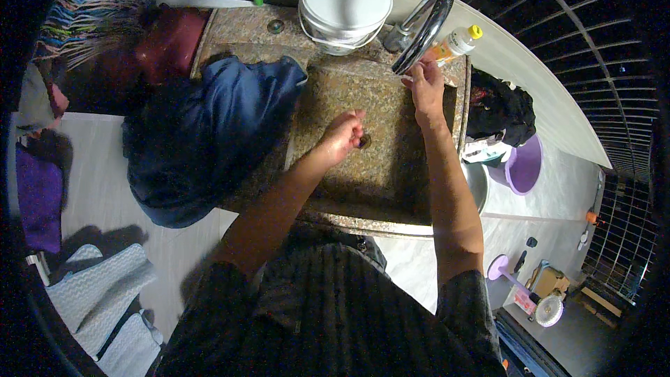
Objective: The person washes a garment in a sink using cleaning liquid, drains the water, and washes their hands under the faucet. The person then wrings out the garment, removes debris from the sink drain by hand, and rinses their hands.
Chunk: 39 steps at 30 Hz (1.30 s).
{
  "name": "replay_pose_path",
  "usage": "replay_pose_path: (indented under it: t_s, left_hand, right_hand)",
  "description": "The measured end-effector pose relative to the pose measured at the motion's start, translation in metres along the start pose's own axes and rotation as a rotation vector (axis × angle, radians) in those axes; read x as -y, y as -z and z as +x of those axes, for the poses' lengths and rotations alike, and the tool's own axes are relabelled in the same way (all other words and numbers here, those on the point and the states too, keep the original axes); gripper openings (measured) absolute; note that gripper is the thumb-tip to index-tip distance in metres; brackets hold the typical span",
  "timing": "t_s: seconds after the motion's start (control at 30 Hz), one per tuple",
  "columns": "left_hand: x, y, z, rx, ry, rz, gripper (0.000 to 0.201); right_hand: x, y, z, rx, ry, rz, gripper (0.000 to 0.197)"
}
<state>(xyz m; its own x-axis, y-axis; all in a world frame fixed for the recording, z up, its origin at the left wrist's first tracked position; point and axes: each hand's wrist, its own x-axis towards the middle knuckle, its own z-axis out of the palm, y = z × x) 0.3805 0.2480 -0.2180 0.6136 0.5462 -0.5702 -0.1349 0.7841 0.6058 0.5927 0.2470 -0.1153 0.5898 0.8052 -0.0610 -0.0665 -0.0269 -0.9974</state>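
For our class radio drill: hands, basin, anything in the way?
Left hand curled above basin. Right hand at faucet spout, contact unclear. Blue cloth heaped left of basin. White bucket behind, blocking neither hand.

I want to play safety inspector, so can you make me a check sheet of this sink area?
Surface: speckled sink with a round drain.
Things at hand: faucet; blue cloth over the sink's left side.
Clutter: white bucket and yellow-capped bottle at the back.
Hands: left hand curled near the drain; right hand by the faucet's tip, contact unclear.
Cables: nothing seen.
Surroundings: purple tub and small fan on the right.
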Motion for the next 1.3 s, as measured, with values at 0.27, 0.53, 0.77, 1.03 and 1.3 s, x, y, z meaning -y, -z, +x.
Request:
replay_pose_path:
  t_s: [0.27, 0.53, 0.77, 1.03, 1.3]
  left_hand:
    - [-0.02, -0.029, 0.002, -0.043, -0.03, -0.187, 0.037]
    - [0.06, 0.041, -0.009, 0.019, -0.293, -0.354, 0.068]
    - [0.046, 0.058, -0.062, -0.231, -0.189, 1.235, 0.066]
    - [-0.106, 0.113, -0.072, -0.755, -0.275, 2.16, 0.089]
    - [-0.125, 0.138, -0.074, -0.506, -0.358, 2.053, 0.027]
  right_hand:
    - [-0.032, -0.026, -0.083, 0.375, -0.132, -0.179, 0.055]
    - [0.077, -0.094, -0.195, 0.232, 0.314, -1.384, 0.055]
    - [-0.081, -0.079, -0.181, 0.448, -0.678, 0.424, 0.069]
    - [-0.152, -0.079, -0.217, 0.598, -0.362, -0.243, 0.056]
    - [-0.108, -0.076, -0.254, 0.593, -0.599, 0.026, 0.052]
